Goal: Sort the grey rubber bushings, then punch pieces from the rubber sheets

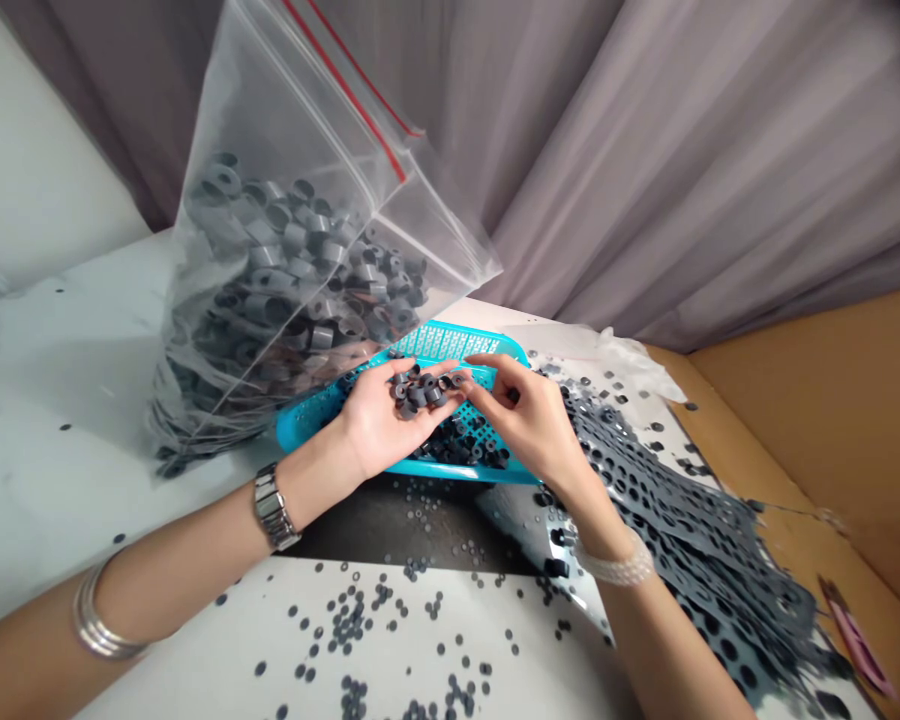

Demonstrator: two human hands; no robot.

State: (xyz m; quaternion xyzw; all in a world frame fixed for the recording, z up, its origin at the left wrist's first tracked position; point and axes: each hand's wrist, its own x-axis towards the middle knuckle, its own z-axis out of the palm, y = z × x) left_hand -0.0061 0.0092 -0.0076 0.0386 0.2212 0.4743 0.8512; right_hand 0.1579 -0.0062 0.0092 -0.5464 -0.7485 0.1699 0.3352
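My left hand (pixel 382 420) is cupped palm up over the blue basket (pixel 457 470), holding a small heap of dark grey rings (pixel 424 392). Close by its fingertips, my right hand (pixel 529 410) pinches one grey ring (pixel 458 380) between thumb and finger. Beneath both hands, the basket's perforated bottom carries many loose rings and dark bits. A large clear zip bag (pixel 307 260) with red seal lines stands upright behind my left forearm, filled with similar grey rings.
Perforated grey rubber sheets (pixel 667 510) are piled on the right. Small dark discs (pixel 349 620) lie scattered across the white table (pixel 217 560). A pink-handled tool (pixel 859 640) rests at far right, near a brown panel (pixel 832 420). Grey curtains (pixel 645 150) hang behind; crumpled clear plastic (pixel 630 360) lies nearby.
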